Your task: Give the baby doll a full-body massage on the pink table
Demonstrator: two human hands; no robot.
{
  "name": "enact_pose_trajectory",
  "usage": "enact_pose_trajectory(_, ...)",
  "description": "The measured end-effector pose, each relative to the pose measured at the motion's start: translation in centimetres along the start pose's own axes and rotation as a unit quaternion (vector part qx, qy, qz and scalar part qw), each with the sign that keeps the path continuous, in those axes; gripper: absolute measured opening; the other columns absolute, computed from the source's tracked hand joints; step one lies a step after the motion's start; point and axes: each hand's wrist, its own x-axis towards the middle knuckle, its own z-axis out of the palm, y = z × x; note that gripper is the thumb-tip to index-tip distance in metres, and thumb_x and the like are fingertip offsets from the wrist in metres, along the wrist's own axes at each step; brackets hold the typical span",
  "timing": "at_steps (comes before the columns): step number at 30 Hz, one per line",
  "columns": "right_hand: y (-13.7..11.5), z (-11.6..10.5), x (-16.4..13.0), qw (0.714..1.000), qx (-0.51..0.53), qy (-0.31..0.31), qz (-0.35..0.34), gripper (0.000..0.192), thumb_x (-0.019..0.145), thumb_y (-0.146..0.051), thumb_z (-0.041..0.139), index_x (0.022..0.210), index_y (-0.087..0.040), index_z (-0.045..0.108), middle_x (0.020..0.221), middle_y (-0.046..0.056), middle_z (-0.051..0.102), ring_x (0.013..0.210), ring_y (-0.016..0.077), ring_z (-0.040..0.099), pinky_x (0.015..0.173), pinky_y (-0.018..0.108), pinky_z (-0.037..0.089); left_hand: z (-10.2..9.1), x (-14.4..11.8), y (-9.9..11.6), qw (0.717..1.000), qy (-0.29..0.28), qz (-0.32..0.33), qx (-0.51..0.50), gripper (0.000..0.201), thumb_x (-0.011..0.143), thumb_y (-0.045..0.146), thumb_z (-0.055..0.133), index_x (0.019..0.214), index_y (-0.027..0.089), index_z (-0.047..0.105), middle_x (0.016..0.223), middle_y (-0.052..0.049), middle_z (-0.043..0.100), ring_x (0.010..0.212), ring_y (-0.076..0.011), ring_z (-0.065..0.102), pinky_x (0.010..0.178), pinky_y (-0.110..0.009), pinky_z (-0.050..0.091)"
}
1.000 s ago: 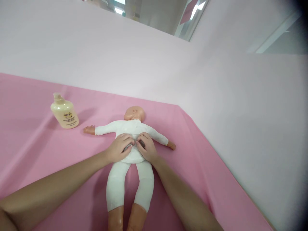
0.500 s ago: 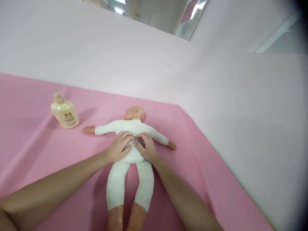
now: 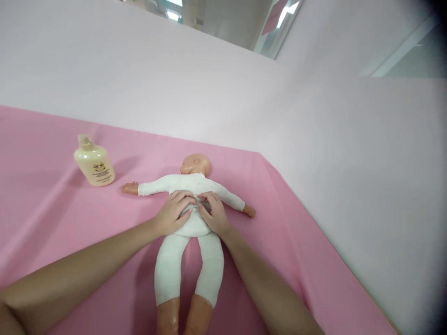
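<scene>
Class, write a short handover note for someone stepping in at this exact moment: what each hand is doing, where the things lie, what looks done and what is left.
Left hand: fingers curled, resting on the doll's belly, pressing the white clothing.
Right hand: same, beside the left; fingertips meet at the middle of the belly.
Doll: on its back on the pink sheet, arms spread, head away from the person, fully clothed.
Bottle: upright on the sheet, past the doll's outstretched arm, apart from it, untouched.
Done: doll laid flat, both hands placed.
Left: whether the clothing is being opened or only pressed cannot be told; bottle not yet used.
</scene>
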Motion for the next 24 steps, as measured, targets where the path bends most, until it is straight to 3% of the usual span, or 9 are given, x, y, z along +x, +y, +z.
enact_pose_trajectory(4,0.02,-0.03,0.0,1.0,0.0,-0.006,0.004,0.025,0.09,-0.016,0.053,0.113,-0.023,0.062,0.097,0.006,0.063,0.095,0.0233,0.059,0.09,0.042,0.048,-0.02,-0.07,-0.02,1.0,0.001,-0.002,0.007,0.022,0.094,0.019,0.046,0.111,0.022,0.059,0.126,-0.009,0.06,0.12,-0.027,0.052,0.104,-0.047,0.04)
enact_pose_trajectory(10,-0.16,-0.13,0.12,1.0,0.007,-0.013,0.004,0.02,0.091,-0.015,0.052,0.105,-0.023,0.065,0.098,0.006,0.064,0.096,0.0234,0.059,0.092,0.044,0.048,-0.04,0.06,-0.02,1.0,-0.006,-0.011,0.001,0.021,0.094,0.02,0.045,0.109,0.022,0.059,0.123,-0.008,0.062,0.116,-0.0266,0.054,0.101,-0.047,0.041)
enact_pose_trajectory(15,-0.04,-0.09,0.08,1.0,-0.016,-0.008,0.004,0.014,0.09,-0.016,0.055,0.097,-0.024,0.064,0.107,0.007,0.063,0.108,0.0254,0.056,0.099,0.046,0.045,-0.1,0.26,-0.08,0.999,-0.022,-0.021,-0.013,0.021,0.094,0.019,0.044,0.108,0.023,0.059,0.117,-0.007,0.065,0.113,-0.0261,0.056,0.098,-0.047,0.041)
enact_pose_trajectory(24,0.02,-0.13,0.19,1.0,0.006,-0.019,0.021,0.015,0.09,-0.017,0.053,0.099,-0.024,0.062,0.106,0.007,0.064,0.107,0.0243,0.058,0.101,0.046,0.045,0.06,0.14,-0.24,0.999,-0.012,-0.025,-0.021,0.02,0.096,0.021,0.045,0.111,0.022,0.058,0.119,-0.008,0.062,0.114,-0.026,0.056,0.098,-0.046,0.042)
